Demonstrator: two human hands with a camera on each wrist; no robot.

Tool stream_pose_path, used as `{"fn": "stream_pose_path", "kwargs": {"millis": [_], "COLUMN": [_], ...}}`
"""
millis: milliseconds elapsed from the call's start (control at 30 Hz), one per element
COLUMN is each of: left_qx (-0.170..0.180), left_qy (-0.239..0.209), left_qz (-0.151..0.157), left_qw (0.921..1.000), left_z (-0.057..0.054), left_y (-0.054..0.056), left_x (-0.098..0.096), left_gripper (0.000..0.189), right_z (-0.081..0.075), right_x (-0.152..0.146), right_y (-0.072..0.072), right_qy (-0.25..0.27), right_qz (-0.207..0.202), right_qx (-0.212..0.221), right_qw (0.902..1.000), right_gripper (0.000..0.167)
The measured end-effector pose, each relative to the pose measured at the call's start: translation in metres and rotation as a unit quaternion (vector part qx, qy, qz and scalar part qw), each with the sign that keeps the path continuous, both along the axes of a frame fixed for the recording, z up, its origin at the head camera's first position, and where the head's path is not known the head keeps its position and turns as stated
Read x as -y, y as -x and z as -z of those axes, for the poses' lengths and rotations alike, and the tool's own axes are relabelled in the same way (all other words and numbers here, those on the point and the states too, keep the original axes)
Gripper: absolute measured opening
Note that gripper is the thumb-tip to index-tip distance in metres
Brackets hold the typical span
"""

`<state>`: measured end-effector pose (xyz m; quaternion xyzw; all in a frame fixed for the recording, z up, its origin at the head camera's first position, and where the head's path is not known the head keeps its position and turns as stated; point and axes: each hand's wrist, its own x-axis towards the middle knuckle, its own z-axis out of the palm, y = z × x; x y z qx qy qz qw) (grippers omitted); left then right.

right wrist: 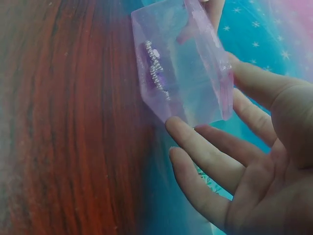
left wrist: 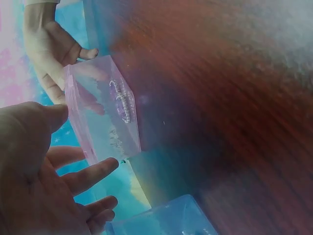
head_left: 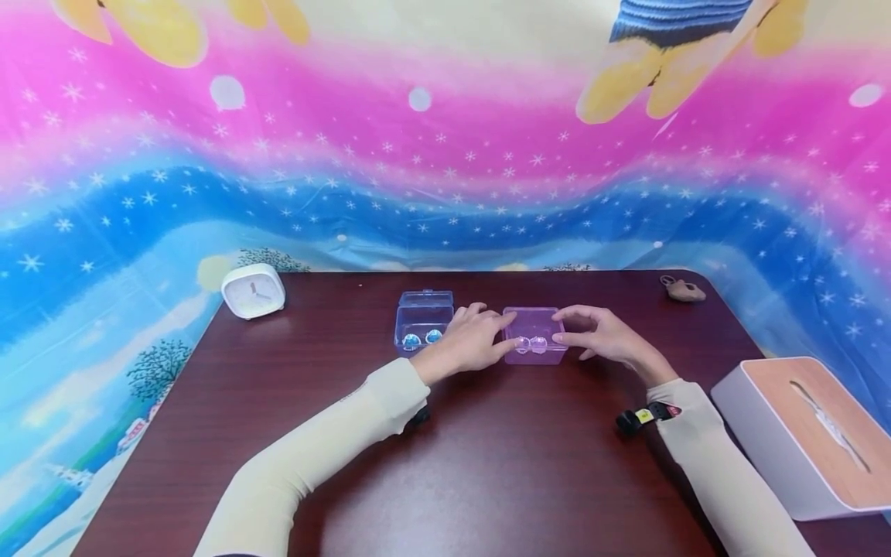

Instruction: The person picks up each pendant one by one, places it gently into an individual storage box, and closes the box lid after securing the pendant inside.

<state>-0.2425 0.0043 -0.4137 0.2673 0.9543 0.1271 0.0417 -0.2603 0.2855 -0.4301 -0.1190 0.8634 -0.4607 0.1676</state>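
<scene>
A clear purple box stands on the table with its lid down. Inside are two round, purple, gem-like pieces with beaded rims. My left hand is at the box's left side, thumb and forefinger touching its top edge, the other fingers loosely extended. On the opposite side, the right hand touches the lid's edge with thumb and forefinger, other fingers spread beside the wall. Behind the left wrist stands a clear blue box, lid raised, holding two round blue pieces; the left hand partly hides it.
A white clock stands at the table's back left. At the back right lies a small brown object. A white tissue box with a wooden top sits at the right edge. A printed curtain hangs behind the table.
</scene>
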Motion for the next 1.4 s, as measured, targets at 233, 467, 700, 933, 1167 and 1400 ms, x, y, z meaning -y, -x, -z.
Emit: {"fn": "stream_pose_path", "kwargs": {"millis": [233, 467, 700, 933, 1167, 1400], "left_qx": [0.001, -0.011, -0.003, -0.026, -0.085, -0.059], "left_qy": [-0.005, -0.005, -0.003, -0.002, -0.047, -0.219], "left_qz": [-0.002, 0.004, 0.013, 0.017, 0.019, -0.018], "left_qw": [1.0, 0.9999, 0.9999, 0.9995, 0.9951, 0.9738], "left_z": [0.002, 0.002, 0.002, 0.004, -0.003, -0.024], "left_y": [0.002, 0.003, 0.001, 0.004, 0.008, 0.013], "left_x": [-0.002, -0.003, -0.007, -0.008, 0.012, 0.076], "left_gripper": [0.065, 0.065, 0.065, 0.064, 0.059, 0.048], "right_z": [-0.004, -0.004, -0.002, -0.005, -0.023, -0.054], "right_x": [0.0, 0.0, -0.007, -0.007, 0.016, 0.079], "right_y": [-0.001, -0.001, -0.001, 0.0, -0.003, -0.012], "right_qy": [-0.003, -0.008, -0.021, -0.016, 0.007, 0.087], "right_qz": [0.003, 0.01, 0.012, 0.008, 0.087, 0.05], "right_qx": [0.0, 0.0, 0.004, -0.009, -0.169, -0.194], "right_qw": [1.0, 0.9999, 0.9997, 0.9998, 0.9818, 0.9758], "right_gripper": [0.057, 0.058, 0.059, 0.058, 0.035, 0.027]}}
